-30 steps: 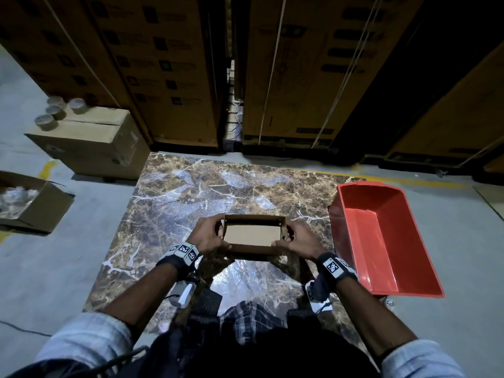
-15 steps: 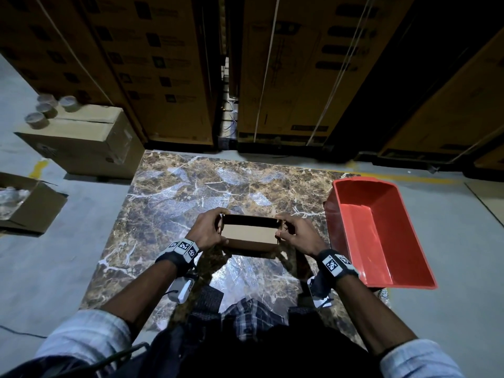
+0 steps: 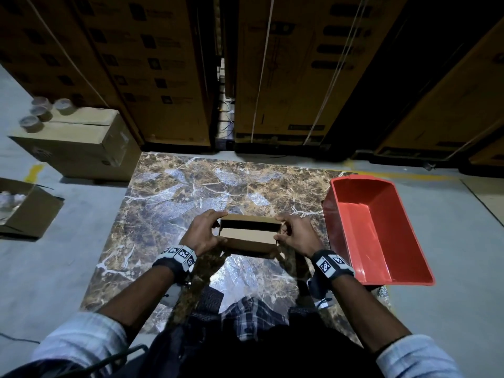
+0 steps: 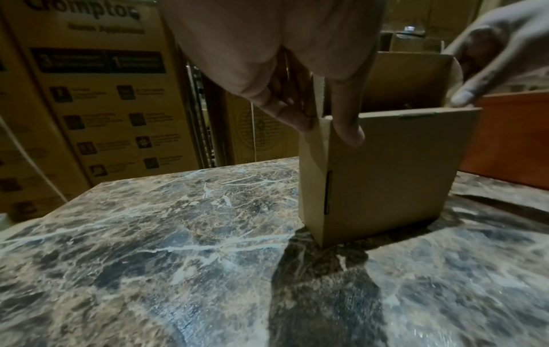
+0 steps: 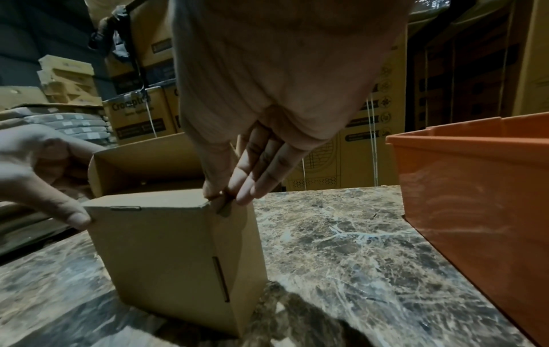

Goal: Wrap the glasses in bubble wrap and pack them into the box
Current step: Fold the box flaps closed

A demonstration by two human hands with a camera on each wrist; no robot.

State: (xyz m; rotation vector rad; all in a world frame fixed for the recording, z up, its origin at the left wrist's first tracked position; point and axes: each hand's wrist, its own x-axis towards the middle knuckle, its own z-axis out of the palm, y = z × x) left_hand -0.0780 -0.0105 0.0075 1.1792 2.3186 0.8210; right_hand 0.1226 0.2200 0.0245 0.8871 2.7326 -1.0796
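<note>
A small brown cardboard box [image 3: 249, 236] stands open-topped on the marble table [image 3: 191, 192], near its front middle. My left hand [image 3: 203, 233] pinches the box's left end, thumb on the near face and fingers behind the side flap [image 4: 323, 129]. At the right end my right hand [image 3: 296, 236] grips the upper corner, thumb and fingers together on the edge [image 5: 228, 193]. The box [image 4: 386, 169] looks empty inside, as far as the opening shows [image 5: 160, 246]. No glass or bubble wrap is in either hand.
A red plastic bin [image 3: 362, 227] sits empty on the table's right edge, close to my right hand [image 5: 475, 187]. On the floor at left lie an open carton [image 3: 30, 214] with pale contents and a closed carton [image 3: 81, 140] carrying tape rolls. Tall stacked cartons [image 3: 286, 64] wall the far side.
The box has tipped so its opening shows narrower from above. Both hands keep their hold on its ends and have shifted slightly.
</note>
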